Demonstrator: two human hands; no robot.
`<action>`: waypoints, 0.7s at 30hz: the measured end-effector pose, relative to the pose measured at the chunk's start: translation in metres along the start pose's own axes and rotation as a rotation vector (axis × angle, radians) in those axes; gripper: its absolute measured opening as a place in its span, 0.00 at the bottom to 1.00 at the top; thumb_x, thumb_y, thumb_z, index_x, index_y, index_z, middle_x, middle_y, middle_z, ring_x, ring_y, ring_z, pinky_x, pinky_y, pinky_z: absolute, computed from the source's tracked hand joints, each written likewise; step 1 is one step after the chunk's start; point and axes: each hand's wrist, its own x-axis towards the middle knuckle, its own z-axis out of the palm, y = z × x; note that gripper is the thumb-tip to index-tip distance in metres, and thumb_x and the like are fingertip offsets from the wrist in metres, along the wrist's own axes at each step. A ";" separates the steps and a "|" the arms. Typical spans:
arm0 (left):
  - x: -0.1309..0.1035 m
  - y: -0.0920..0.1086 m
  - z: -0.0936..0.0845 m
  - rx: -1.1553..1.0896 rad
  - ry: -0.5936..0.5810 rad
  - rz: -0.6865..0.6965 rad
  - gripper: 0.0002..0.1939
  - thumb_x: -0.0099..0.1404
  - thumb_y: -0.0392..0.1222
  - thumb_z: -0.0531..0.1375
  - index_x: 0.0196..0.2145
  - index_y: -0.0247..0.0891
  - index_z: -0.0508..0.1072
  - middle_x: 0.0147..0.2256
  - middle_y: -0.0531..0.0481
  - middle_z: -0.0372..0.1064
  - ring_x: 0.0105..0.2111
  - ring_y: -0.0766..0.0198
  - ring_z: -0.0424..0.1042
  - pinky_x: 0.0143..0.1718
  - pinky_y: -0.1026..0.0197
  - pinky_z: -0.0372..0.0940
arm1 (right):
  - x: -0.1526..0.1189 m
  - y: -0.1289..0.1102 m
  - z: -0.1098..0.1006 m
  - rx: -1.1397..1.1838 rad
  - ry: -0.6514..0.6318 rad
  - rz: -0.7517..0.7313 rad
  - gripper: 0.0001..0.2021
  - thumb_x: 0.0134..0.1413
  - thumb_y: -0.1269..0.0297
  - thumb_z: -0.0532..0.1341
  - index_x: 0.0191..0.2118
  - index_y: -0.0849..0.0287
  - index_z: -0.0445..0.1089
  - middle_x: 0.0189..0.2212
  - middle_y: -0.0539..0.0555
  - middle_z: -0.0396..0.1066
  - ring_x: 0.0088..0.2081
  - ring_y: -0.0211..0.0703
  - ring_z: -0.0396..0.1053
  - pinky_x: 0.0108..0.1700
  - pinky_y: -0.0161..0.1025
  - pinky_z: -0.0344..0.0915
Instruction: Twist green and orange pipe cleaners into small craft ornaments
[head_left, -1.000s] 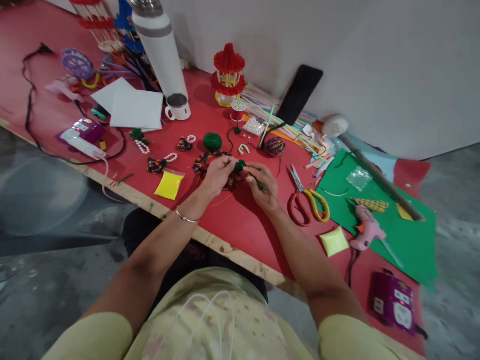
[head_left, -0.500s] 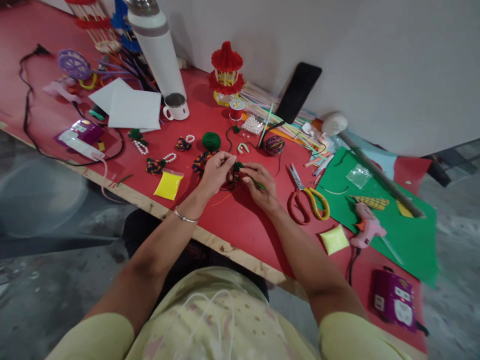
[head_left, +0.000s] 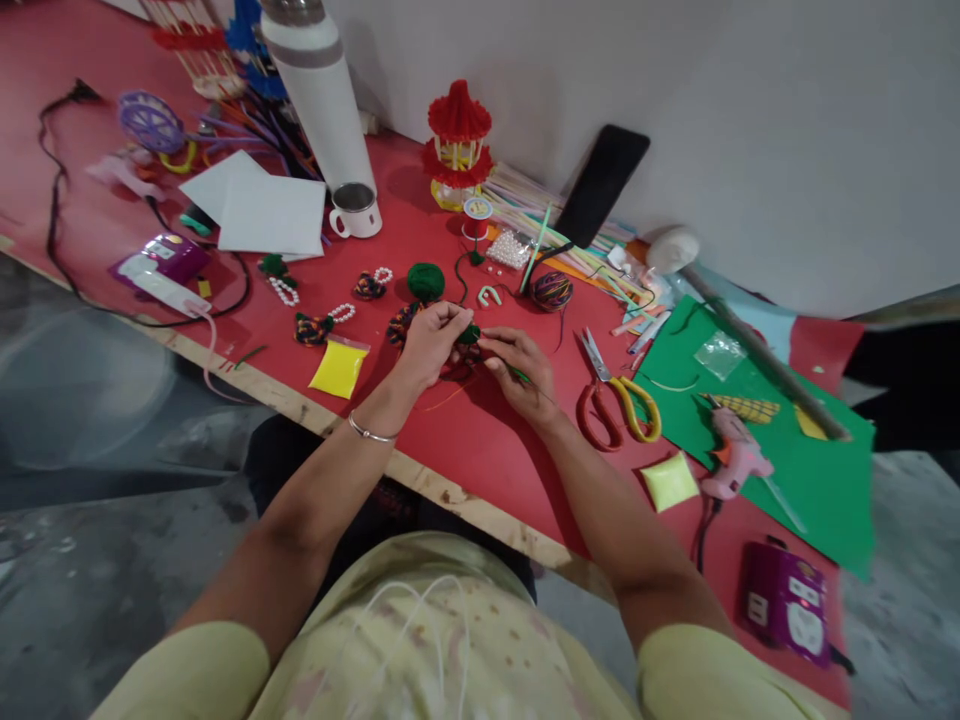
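My left hand pinches a small dark green yarn piece between thumb and fingers. Close on its right, my right hand is closed around a thin green-handled tool, whose tip meets the yarn piece. Multicoloured yarn lies beside my left hand and partly under it. Just behind sits a green yarn ball, and a multicoloured yarn ball rests farther right. Yarn pieces with white bead loops lie to the left. The fingertips hide part of the work.
Scissors and a pink glue gun lie to the right, with a purple box near the corner. A phone leans at the back. A white flask and mug stand back left.
Both hands stay nearly in place, with the fingers shifting slightly around the green yarn piece. A dark shape has appeared at the right edge beyond the table.
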 end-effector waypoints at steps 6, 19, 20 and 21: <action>0.004 -0.003 -0.003 -0.097 -0.004 -0.002 0.18 0.57 0.54 0.69 0.29 0.37 0.70 0.21 0.57 0.65 0.15 0.75 0.60 0.14 0.69 0.54 | -0.001 0.000 -0.001 0.011 -0.008 0.000 0.13 0.65 0.55 0.60 0.52 0.45 0.76 0.49 0.56 0.76 0.51 0.46 0.74 0.55 0.48 0.71; 0.000 0.007 -0.006 -0.177 -0.077 -0.045 0.16 0.49 0.36 0.71 0.35 0.37 0.71 0.28 0.55 0.70 0.18 0.76 0.62 0.15 0.70 0.52 | -0.001 0.004 -0.003 0.488 0.209 0.385 0.16 0.61 0.47 0.61 0.41 0.52 0.80 0.39 0.54 0.80 0.39 0.45 0.77 0.35 0.42 0.75; 0.001 0.005 -0.006 -0.161 -0.077 -0.046 0.16 0.49 0.37 0.71 0.35 0.37 0.71 0.28 0.55 0.71 0.18 0.76 0.62 0.15 0.70 0.51 | -0.002 0.006 -0.003 0.550 0.191 0.411 0.16 0.60 0.47 0.62 0.40 0.52 0.80 0.38 0.54 0.80 0.37 0.44 0.77 0.34 0.41 0.74; 0.001 0.003 -0.005 -0.145 -0.075 -0.045 0.16 0.49 0.37 0.71 0.34 0.37 0.71 0.26 0.55 0.70 0.18 0.75 0.63 0.14 0.70 0.51 | -0.002 0.008 -0.003 0.615 0.168 0.436 0.15 0.59 0.48 0.63 0.40 0.53 0.80 0.37 0.53 0.80 0.36 0.44 0.77 0.34 0.41 0.74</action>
